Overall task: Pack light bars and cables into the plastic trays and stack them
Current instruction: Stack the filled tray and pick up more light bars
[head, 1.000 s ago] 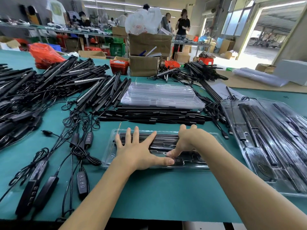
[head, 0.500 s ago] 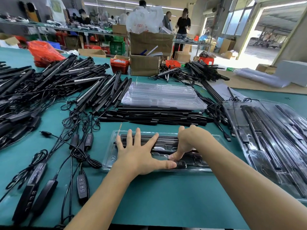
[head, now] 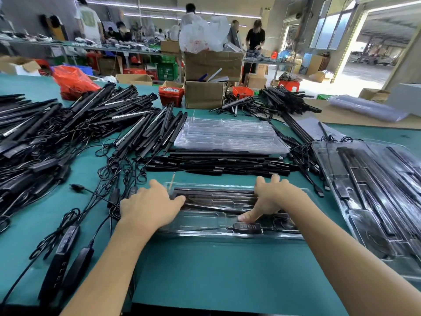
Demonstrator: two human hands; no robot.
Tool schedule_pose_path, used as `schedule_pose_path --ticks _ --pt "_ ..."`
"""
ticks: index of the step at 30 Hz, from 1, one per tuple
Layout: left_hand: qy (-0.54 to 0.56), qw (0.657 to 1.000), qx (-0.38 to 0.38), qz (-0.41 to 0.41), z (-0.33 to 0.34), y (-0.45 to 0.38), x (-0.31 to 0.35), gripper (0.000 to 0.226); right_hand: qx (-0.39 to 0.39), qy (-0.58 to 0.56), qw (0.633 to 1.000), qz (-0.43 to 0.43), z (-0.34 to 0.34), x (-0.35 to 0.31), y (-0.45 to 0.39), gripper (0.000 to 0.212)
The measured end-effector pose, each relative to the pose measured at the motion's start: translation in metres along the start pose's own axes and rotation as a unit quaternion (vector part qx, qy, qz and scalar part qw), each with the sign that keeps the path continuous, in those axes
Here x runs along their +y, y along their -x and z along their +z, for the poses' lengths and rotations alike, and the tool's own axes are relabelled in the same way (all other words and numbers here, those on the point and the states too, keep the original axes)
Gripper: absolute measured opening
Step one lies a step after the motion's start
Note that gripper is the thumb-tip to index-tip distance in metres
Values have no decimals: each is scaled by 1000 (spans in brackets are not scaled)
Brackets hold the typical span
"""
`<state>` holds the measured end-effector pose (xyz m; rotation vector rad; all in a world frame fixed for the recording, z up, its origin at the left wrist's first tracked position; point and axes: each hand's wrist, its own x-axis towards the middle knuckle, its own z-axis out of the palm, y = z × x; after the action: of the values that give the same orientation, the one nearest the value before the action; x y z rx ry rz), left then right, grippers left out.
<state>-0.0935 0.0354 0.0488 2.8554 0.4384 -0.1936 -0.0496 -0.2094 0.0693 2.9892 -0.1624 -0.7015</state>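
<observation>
Since a second ago the left hand (head: pixel 150 207) has slid off the middle of the clear plastic tray (head: pixel 198 222) toward its left end, and its spread fingers have drawn together; the right hand (head: pixel 271 197) has kept its place over the tray's right half.

Left fingers (head: pixel 176 199) now lie loosely bent over the tray's left edge, their tips touching the ends of the light bars (head: pixel 214 197); whether they grip the rim cannot be told. Right fingers are curled down at the tray's far edge, and the right thumb (head: pixel 249 216) presses on the tray just above the black button controller (head: pixel 247 226), which sits in the near compartment with a thin cable running left from it. The bars lie lengthwise in the far compartment, between the two hands.

Just beyond the fingertips, a row of loose black rods (head: pixel 216 164) crosses the green table (head: pixel 205 277). Behind it rests a stack of empty clear trays (head: pixel 227 135). Left of the left fingers, tangled cables with inline controllers (head: pixel 68 258) crowd close to the tray's end, and a large heap of bars (head: pixel 79 124) spreads further out. Right of the right fingers, well apart, lie filled trays (head: pixel 373 195) holding bars and cable. Cardboard boxes (head: pixel 205 94) and a red basket (head: pixel 170 94) stand at the table's far side.
</observation>
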Motion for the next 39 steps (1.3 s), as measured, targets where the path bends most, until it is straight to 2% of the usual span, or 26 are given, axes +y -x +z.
schedule_pose_path --ticks 3,7,10,12,13,14,16,17,18,19,21,22,23,24,25,26,28,29,30,31,33,37,39 --pt "44 998 -52 9 -4 -7 0 63 11 -27 1000 -8 5 4 2 131" --pt "120 987 -106 4 -11 -19 -3 60 36 -109 993 -21 15 14 4 108" --pt "163 981 -107 6 -8 -26 -10 60 66 -155 985 -42 27 23 2 96" --pt "214 972 -95 11 -9 -28 -13 57 114 -224 965 -75 33 30 1 84" --pt "258 962 -88 12 -13 -28 -14 54 158 -289 940 -93 36 30 1 73" --pt "304 949 -81 12 -17 -28 -14 49 219 -367 897 -109 40 29 4 60" --pt "374 925 -64 13 -28 -28 -16 40 359 -489 780 -155 43 24 15 34" --pt "400 915 -54 16 -32 -29 -17 38 378 -520 742 -189 43 22 24 34" --pt "419 907 -44 21 -35 -30 -18 37 343 -540 731 -237 42 22 35 45" --pt "429 902 -32 27 -39 -31 -19 37 251 -553 741 -286 42 21 46 54" --pt "440 897 -8 34 -46 -31 -20 36 -8 -502 795 -342 46 13 64 60" --pt "448 893 2 35 -50 -31 -20 35 -107 -453 811 -355 49 8 69 61" --pt "457 889 10 35 -54 -31 -20 33 -161 -426 816 -356 54 2 72 64" --pt "463 885 17 38 -58 -30 -19 31 -175 -436 812 -346 58 -4 73 67" --pt "468 882 24 42 -62 -30 -18 31 -173 -487 791 -328 61 -10 72 74" --pt "470 881 30 47 -66 -30 -17 31 -178 -566 742 -313 64 -15 70 83" --pt "474 878 44 51 -71 -28 -13 32 -215 -722 580 -311 62 -25 70 93" --pt "475 877 46 51 -75 -27 -11 31 -224 -781 496 -307 59 -30 71 87" --pt "477 877 43 51 -77 -26 -8 31 -216 -825 432 -292 56 -36 71 76" --pt "478 876 34 53 -81 -24 -4 30 -196 -856 392 -273 52 -41 71 65" --pt "485 872 13 61 -85 -23 1 33 -143 -888 366 -238 42 -49 72 53" --pt "458 882 35 101 -90 -22 8 46 -46 -903 360 -229 21 -43 71 33" --pt "474 871 29 125 -86 -21 8 57 10 -904 353 -240 12 -32 67 20"
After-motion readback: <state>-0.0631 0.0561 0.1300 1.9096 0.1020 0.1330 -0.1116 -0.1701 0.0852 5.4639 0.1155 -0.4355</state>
